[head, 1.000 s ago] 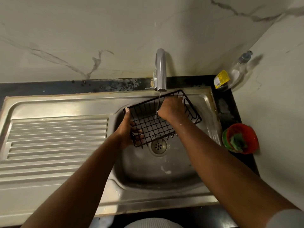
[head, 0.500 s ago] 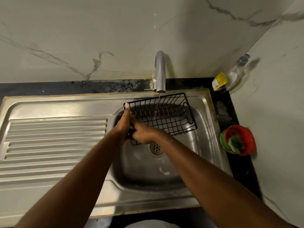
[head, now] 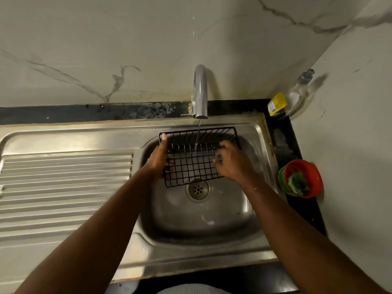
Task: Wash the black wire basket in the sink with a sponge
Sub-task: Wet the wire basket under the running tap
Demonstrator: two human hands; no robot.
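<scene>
The black wire basket [head: 192, 166] is held tilted over the steel sink [head: 191, 225], under a thin stream of water from the tap [head: 200, 92]. My left hand [head: 158, 160] grips its left end, thumb on the top rim and fingers showing through the mesh. My right hand [head: 231, 164] is at the basket's right end with fingers curled over the wires. No sponge shows in either hand. A green sponge [head: 298, 183] lies in a red bowl [head: 314, 177] on the counter to the right of the sink.
The drain [head: 197, 188] sits just below the basket. A ribbed drainboard [head: 63, 187] fills the left side. A clear soap bottle [head: 294, 96] with a yellow label stands in the back right corner. Marble walls close off the back and right.
My right hand moved from the basket's far rim, across to its left corner, then over to its right end. The basket turned more level under the tap. My left hand kept its hold.
</scene>
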